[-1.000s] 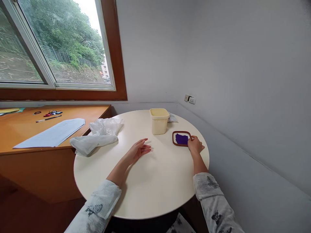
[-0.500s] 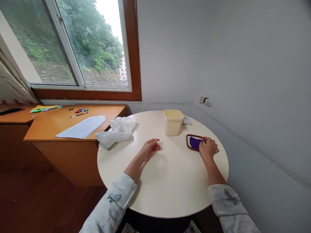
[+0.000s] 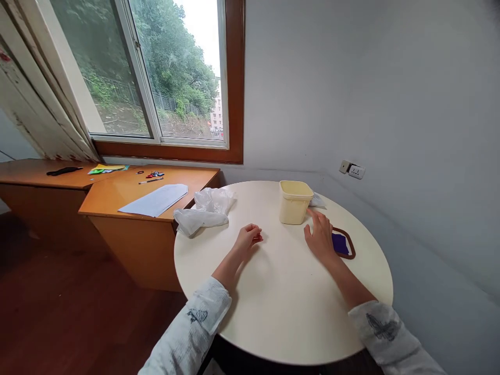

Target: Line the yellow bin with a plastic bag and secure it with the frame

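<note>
My left hand (image 3: 249,238) rests over the left middle of the round table (image 3: 273,307), its fingers loosely curled with nothing visible in them. Fingers apart, my right hand (image 3: 320,238) reaches toward the right side of a cream square plastic tub (image 3: 294,208); whether a fingertip touches the tub I cannot tell. The tub stands upright with its top uncovered. Just right of that hand lies a flat brown rounded rectangular frame (image 3: 352,251) with a deep purple piece (image 3: 340,244) inside it. The hand and wrist hide the frame's left part.
A crumpled white plastic bag (image 3: 207,213) lies on the table's left edge. Behind the tub is a small clear bag (image 3: 318,201). On the wooden desk (image 3: 113,200) at left are paper sheets (image 3: 156,200), a pen and small coloured items. A wall socket (image 3: 356,172) is at right.
My right hand has let go of the brown frame and moved left toward the tub. My left hand's fingers have curled in more. The view has turned slightly left.
</note>
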Motion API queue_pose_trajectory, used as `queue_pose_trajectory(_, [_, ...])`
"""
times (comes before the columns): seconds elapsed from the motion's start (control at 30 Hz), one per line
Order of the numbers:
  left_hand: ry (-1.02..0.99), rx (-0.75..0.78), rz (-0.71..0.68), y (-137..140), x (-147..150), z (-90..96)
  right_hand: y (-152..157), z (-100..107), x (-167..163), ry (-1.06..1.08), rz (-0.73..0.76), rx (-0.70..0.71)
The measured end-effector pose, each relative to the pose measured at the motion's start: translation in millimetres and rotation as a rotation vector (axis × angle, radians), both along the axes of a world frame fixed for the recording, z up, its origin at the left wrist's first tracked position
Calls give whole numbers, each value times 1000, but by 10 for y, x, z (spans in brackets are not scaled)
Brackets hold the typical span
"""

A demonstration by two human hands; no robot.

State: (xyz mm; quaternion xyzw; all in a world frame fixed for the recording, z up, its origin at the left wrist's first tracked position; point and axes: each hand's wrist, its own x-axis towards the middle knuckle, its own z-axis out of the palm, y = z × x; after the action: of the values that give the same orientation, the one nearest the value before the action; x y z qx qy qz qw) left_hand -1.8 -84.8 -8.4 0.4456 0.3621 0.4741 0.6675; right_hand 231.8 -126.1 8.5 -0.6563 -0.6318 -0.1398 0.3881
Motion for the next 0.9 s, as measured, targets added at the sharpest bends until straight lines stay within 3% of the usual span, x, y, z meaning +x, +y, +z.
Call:
queue_pose_trajectory(0.17, [13, -3, 15, 15, 4, -12, 303, 420, -13, 21, 33, -38])
queue_pose_trajectory(0.33, [33, 4, 14, 5, 23, 20, 627, 686, 41, 102, -31, -265])
queue_pose_trajectory(0.47, [41, 9, 14, -6, 20, 35, 800, 723, 113, 149, -61, -399])
queue_pose_trajectory(0.67, [40, 15, 14, -18, 10, 23, 873, 666, 98, 145, 2, -399])
queue_pose_trajectory(0.9, [60, 29, 74, 13, 10, -26, 785, 665, -231, 121, 87, -428])
